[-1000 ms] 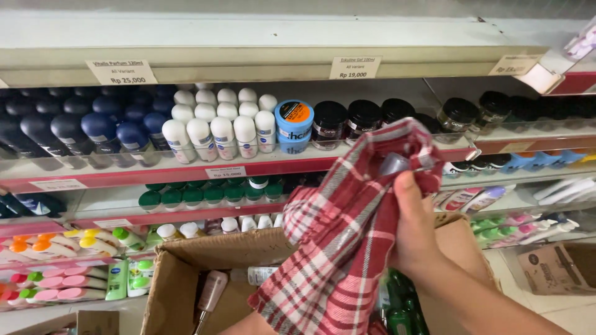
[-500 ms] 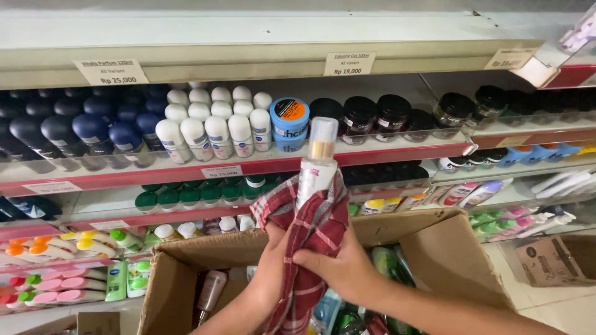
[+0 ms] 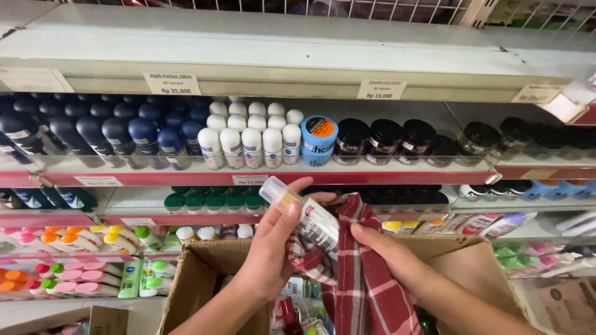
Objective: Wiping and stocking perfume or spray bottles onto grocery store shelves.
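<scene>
My left hand [image 3: 273, 245] grips a small white bottle [image 3: 304, 214] with a clear cap, tilted so the cap points up and left. My right hand [image 3: 388, 257] holds a red and white checked cloth [image 3: 363, 273] against the bottle's lower end; the cloth hangs down into an open cardboard box [image 3: 195, 276] below both hands. The box holds several small packaged items, mostly hidden by my arms and the cloth.
Shop shelves face me: dark blue roll-ons [image 3: 118, 133], white roll-ons [image 3: 248, 133], a blue tub with orange lid [image 3: 319, 139], black jars [image 3: 385, 139] on the upper shelf. Green-capped bottles [image 3: 211, 201] stand below. Pink and orange items [image 3: 43, 260] sit lower left. Another box [image 3: 568, 304] at lower right.
The bottle went from wrapped in the cloth to upright, and now lies tilted in my left hand with the cloth pulled down to its lower end. The view moved closer to the shelves.
</scene>
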